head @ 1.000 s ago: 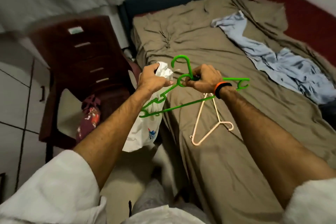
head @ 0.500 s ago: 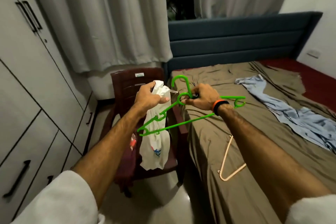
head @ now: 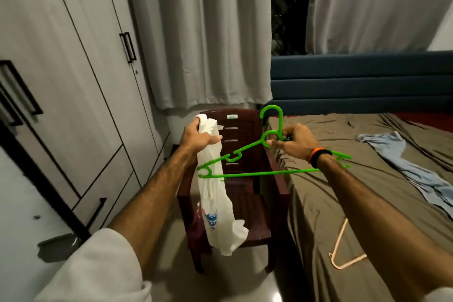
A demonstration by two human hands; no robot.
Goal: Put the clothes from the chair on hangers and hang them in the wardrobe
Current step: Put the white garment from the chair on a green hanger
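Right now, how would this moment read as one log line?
left hand: grips white shirt | right hand: holds green hanger | shirt not yet on hanger | wardrobe shut

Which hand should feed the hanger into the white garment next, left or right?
Right. The right hand already grips the green hanger at its neck, free to steer it; the left hand holds the white garment up by its top.
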